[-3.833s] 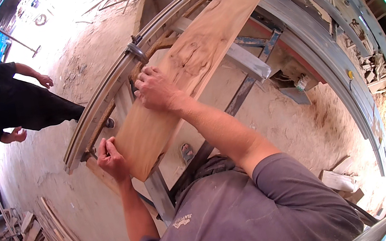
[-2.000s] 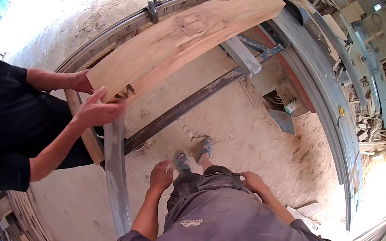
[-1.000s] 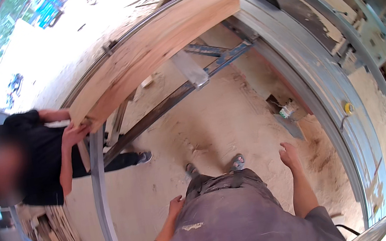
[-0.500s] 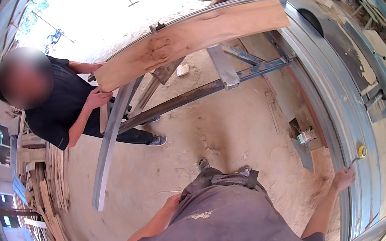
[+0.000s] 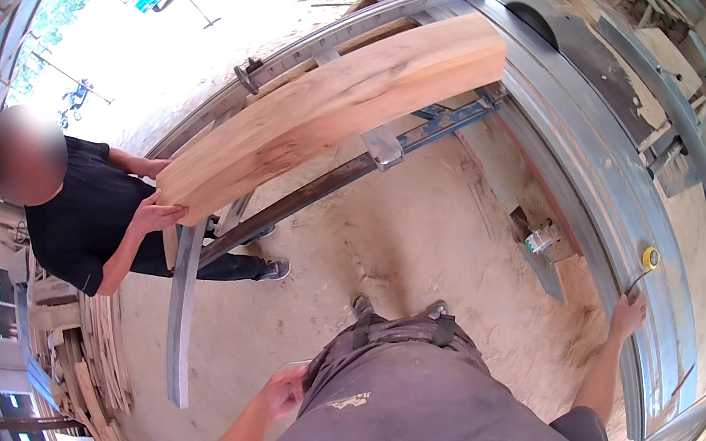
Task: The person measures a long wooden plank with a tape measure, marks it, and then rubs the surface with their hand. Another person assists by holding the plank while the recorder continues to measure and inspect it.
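My left hand (image 5: 286, 392) hangs beside my waist, loosely open, with nothing visible in it. Over at the right, my right hand (image 5: 628, 313) rests with curled fingers on the edge of the long metal rail (image 5: 590, 185). A yellow tape measure (image 5: 650, 258) lies on the metal just beyond those fingers; its dark strap reaches toward them. Across the frame in front of me lies a wide wooden plank (image 5: 335, 100), far from both my hands. A co-worker in a dark shirt (image 5: 83, 215) grips its left end with both hands.
A grey metal bar (image 5: 182, 328) slants down from the frame at left. The blue and rusty crossbar (image 5: 305, 205) spans under the plank. Scrap wood is piled at the left (image 5: 100, 422) and far right. A dark round saw-blade shape (image 5: 532, 22) stands beside the rail.
The plank has tipped flatter and come toward me, baring the fence behind it. My left hand has moved out from my waist. My right hand stays at the rail.
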Available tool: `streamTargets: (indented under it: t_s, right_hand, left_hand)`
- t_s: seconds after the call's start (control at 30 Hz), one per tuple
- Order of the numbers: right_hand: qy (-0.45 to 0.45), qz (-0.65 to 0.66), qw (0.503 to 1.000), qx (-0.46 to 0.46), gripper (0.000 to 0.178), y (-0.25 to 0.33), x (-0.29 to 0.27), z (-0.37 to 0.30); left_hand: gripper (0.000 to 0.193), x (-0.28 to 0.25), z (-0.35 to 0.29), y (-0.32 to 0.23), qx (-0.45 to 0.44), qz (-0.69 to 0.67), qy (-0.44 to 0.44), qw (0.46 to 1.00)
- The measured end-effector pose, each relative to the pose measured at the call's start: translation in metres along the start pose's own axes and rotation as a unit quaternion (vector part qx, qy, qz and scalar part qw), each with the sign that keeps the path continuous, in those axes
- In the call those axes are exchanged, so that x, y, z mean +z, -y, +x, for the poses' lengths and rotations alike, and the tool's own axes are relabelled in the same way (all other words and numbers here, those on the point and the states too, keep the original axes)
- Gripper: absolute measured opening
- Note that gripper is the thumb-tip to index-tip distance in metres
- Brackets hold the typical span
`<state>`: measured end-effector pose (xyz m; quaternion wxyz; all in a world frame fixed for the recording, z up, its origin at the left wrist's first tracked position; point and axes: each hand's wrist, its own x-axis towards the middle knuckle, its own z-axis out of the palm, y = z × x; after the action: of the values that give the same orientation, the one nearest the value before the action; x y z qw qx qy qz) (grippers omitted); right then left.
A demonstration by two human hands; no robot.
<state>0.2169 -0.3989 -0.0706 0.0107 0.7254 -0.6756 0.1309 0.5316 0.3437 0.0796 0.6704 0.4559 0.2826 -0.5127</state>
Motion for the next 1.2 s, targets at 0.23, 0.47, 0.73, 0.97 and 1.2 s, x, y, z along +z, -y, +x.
streamTargets:
  t_s: [0.23, 0.47, 0.73, 0.97, 1.2]
  right_hand:
    - [-0.017, -0.044, 0.998, -0.038, 0.076, 0.032, -0.022, -0.031]
    - [0.031, -0.095, 0.995, -0.002, 0.071, 0.052, -0.032, -0.023]
    - [0.028, -0.141, 0.989, -0.041, 0.063, 0.057, -0.034, -0.028]
    - [0.047, -0.191, 0.98, -0.01, 0.054, 0.057, -0.025, -0.013]
    - [0.175, -0.039, 0.979, -0.099, 0.08, -0.001, -0.026, 0.029]
  left_hand:
    - [0.057, -0.024, 0.039, -0.007, 0.031, 0.209, -0.106, 0.972]
    - [0.069, -0.016, 0.088, -0.008, 0.184, 0.399, -0.195, 0.877]
    - [0.058, -0.002, 0.1, 0.001, 0.166, 0.579, -0.191, 0.775]
    - [0.057, -0.15, 0.15, 0.089, 0.114, 0.601, -0.301, 0.732]
    - [0.036, -0.244, 0.162, 0.126, 0.069, 0.783, -0.127, 0.605]
